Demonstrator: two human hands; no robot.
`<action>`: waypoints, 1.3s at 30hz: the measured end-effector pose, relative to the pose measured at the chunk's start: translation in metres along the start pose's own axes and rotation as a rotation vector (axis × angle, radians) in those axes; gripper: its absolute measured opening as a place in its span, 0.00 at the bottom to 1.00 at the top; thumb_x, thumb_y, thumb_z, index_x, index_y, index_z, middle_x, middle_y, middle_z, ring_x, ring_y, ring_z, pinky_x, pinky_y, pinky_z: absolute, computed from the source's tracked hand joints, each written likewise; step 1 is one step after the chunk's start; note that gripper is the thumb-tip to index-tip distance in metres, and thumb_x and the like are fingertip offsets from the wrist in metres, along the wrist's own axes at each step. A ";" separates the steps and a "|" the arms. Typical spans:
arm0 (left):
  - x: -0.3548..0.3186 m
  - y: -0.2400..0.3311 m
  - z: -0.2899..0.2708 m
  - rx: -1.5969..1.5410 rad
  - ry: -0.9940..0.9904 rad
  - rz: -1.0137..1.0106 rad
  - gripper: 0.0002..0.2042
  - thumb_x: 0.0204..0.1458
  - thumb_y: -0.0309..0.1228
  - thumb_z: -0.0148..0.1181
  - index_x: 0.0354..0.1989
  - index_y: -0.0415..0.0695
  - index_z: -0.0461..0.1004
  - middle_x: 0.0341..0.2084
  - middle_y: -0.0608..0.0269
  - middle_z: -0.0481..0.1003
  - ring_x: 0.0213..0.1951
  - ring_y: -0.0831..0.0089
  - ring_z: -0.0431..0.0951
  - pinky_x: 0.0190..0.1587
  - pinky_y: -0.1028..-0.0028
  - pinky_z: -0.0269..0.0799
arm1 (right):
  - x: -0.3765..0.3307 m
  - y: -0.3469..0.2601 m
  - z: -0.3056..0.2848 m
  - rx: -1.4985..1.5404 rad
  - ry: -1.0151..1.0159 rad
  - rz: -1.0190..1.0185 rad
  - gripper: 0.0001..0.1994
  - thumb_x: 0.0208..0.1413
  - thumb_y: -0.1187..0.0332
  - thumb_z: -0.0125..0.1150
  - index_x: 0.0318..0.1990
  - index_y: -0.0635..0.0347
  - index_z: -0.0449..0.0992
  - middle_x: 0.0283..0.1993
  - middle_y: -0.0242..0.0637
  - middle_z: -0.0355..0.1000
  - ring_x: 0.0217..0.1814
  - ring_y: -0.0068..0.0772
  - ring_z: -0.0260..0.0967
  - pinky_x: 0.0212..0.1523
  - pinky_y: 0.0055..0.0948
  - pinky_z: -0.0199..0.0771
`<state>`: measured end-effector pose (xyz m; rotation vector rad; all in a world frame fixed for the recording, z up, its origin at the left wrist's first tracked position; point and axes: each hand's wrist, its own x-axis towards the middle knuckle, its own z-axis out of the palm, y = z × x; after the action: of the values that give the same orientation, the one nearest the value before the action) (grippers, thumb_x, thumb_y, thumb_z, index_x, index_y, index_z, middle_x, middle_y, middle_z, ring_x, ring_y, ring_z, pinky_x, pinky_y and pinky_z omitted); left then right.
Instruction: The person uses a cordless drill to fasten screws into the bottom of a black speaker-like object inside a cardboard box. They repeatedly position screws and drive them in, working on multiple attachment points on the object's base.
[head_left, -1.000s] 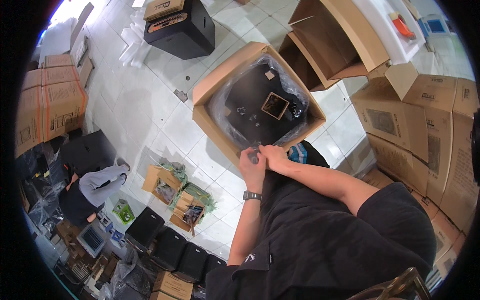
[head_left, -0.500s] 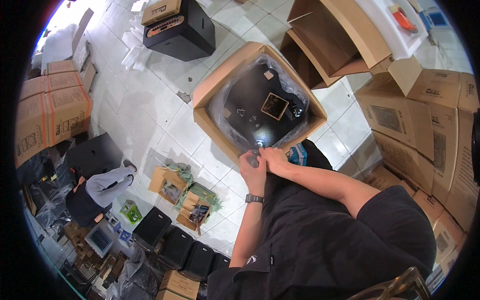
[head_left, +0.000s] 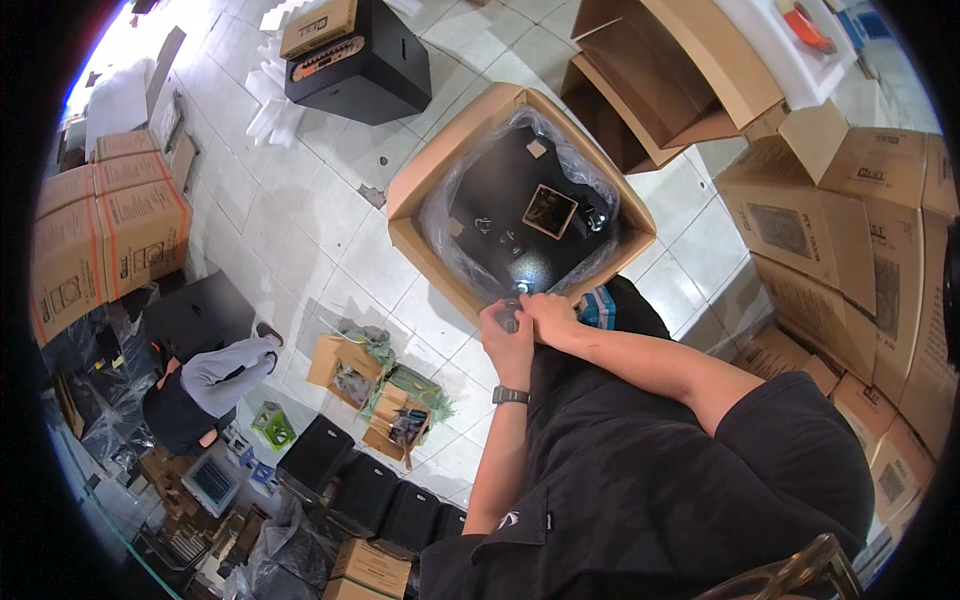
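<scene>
A: Here we are, left hand [head_left: 508, 335] and right hand [head_left: 549, 318] together at the near corner of the open carton [head_left: 440, 145], fingers bunched in a narrow pinch!

B: Around what?

A: Something small and shiny [head_left: 522, 289], right at the fingertips; too small to name. Looks light and hard, easily dropped, so a fingertip pinch on its sides should suit.

B: And the black panel [head_left: 490, 195]?

A: Lying inside the carton, just beyond the hands, a bright patch [head_left: 527, 270] on its near corner. Stiff, I'd judge, and probably heavy.

B: Hold it where?

A: Its edges, both sides; that clear plastic [head_left: 455, 255] around it looks soft, thin and likely slippery.
</scene>
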<state>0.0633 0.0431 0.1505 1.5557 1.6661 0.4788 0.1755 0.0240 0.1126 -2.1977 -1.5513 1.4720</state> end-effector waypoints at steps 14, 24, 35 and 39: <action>0.001 -0.007 0.002 0.007 0.005 -0.002 0.17 0.54 0.29 0.66 0.49 0.32 0.73 0.46 0.41 0.82 0.45 0.51 0.84 0.51 0.60 0.79 | 0.000 -0.001 -0.001 0.008 -0.017 0.005 0.20 0.69 0.52 0.53 0.48 0.61 0.78 0.42 0.52 0.82 0.47 0.61 0.81 0.48 0.55 0.81; 0.002 -0.008 0.004 0.005 -0.003 -0.009 0.17 0.54 0.29 0.66 0.49 0.32 0.74 0.43 0.42 0.82 0.43 0.53 0.84 0.49 0.61 0.79 | 0.000 0.003 0.004 0.021 0.038 -0.014 0.19 0.68 0.52 0.55 0.46 0.62 0.78 0.40 0.53 0.82 0.46 0.61 0.81 0.46 0.55 0.81; 0.003 -0.006 0.002 -0.033 -0.062 -0.072 0.19 0.55 0.30 0.67 0.51 0.33 0.72 0.50 0.40 0.80 0.52 0.44 0.82 0.56 0.55 0.76 | 0.003 0.004 0.006 0.018 0.020 0.026 0.19 0.68 0.51 0.55 0.46 0.61 0.78 0.40 0.52 0.82 0.45 0.60 0.81 0.45 0.56 0.81; 0.003 -0.007 0.001 -0.035 -0.073 -0.092 0.19 0.55 0.31 0.67 0.51 0.33 0.72 0.51 0.40 0.80 0.53 0.44 0.82 0.57 0.56 0.76 | 0.003 0.003 0.005 0.027 0.018 0.019 0.19 0.68 0.52 0.55 0.46 0.60 0.78 0.40 0.52 0.82 0.45 0.60 0.81 0.46 0.56 0.81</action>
<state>0.0599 0.0449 0.1438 1.4472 1.6567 0.3969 0.1742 0.0226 0.1059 -2.2099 -1.5004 1.4660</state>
